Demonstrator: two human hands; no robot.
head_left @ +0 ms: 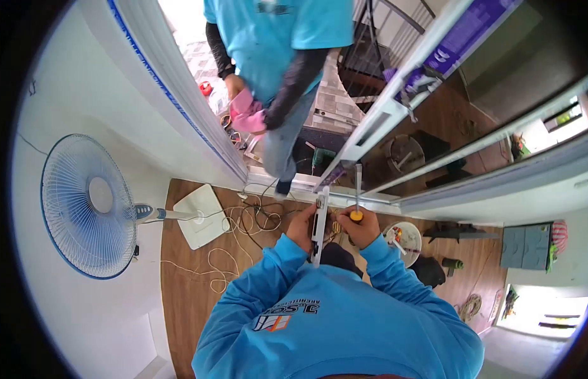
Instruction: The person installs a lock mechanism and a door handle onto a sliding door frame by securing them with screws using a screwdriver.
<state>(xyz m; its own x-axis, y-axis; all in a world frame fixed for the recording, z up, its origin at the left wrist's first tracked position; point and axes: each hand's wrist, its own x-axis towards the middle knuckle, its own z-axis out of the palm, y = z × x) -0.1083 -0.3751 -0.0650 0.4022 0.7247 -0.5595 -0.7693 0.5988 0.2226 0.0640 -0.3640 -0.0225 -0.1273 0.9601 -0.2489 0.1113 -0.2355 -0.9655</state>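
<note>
My left hand (300, 228) is closed around a long, narrow white door lock (320, 221) with dark parts along one edge. It is held upright in front of my body. My right hand (363, 228), just beside it, grips a screwdriver (356, 215) by its yellow handle. Its metal shaft points away from me toward the door frame, clear of the lock. Between my hands, part of the floor and a dark shape below my shirt show.
A co-worker (269, 57) stands in the doorway, holding a pink cloth (245, 112). A sliding glass door (452, 120) is at the right. A standing fan (92, 202) and tangled cords (256, 218) are at the left. A white bucket (415, 230) stands right of my hand; a green drill (322, 156) lies beyond the sill.
</note>
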